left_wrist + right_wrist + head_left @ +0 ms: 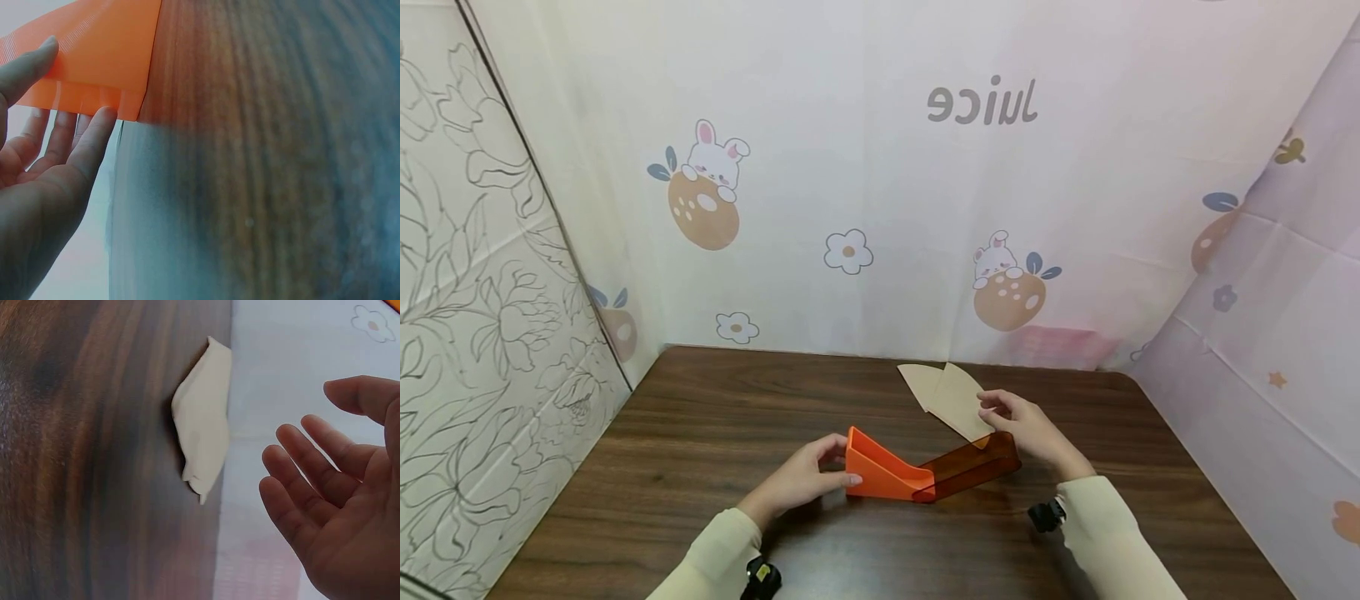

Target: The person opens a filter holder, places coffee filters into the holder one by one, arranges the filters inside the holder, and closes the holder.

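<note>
Soft, fairly even light brightens the patterned curtain [850,167] in the head view, while the dark desk [700,433] shows a pale sheen low in the frame and soft shadows. The left wrist view is hazy and bluish, its wood blurred; in the right, shadow edges the beige paper [203,419].

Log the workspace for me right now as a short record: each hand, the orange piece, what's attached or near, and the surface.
Left hand: grips the tall end of the orange holder
Right hand: holding nothing, fingers loosely bent
Orange holder: tall at left, sloping down to the right
Brown see-through cover: extends rightward from the holder's low end
Tan papers: overlapping, beyond the cover, near the right hand
Surface: dark wood-grain table
Backdrop: printed curtain
</note>
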`<action>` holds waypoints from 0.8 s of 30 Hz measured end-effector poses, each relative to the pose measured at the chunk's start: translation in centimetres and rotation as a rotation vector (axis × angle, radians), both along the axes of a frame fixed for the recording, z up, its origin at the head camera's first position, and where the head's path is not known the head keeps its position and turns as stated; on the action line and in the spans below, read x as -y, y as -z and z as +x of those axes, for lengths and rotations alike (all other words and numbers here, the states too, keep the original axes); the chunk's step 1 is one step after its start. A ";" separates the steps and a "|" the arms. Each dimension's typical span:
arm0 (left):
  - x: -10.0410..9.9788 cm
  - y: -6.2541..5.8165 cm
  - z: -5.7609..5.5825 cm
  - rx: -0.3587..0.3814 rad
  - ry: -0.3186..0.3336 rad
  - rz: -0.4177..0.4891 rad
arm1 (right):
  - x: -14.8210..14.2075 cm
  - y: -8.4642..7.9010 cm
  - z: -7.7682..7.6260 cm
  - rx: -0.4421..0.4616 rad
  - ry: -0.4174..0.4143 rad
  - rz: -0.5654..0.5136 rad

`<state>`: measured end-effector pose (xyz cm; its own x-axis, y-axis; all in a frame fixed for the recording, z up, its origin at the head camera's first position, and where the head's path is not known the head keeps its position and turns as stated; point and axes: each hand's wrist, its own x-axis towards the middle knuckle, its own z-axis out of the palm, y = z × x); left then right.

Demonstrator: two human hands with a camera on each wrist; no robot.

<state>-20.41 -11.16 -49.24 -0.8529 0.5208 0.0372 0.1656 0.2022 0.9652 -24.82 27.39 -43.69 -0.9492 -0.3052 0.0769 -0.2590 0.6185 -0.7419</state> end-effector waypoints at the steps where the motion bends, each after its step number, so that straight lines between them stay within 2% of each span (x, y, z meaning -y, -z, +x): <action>1: 0.0 0.0 0.0 0.000 0.000 0.001 | 0.0 0.2 -0.1 0.004 0.003 0.000; 12: 0.0 0.1 0.0 -0.002 0.000 0.001 | -0.3 1.9 -1.6 -0.012 0.044 0.069; 18: 0.0 0.0 -0.1 -0.001 -0.005 -0.002 | 0.1 2.3 -2.4 -0.004 0.080 0.057; 24: 0.0 -0.1 0.1 0.003 -0.008 -0.008 | 0.4 2.5 -3.3 -0.007 0.123 0.131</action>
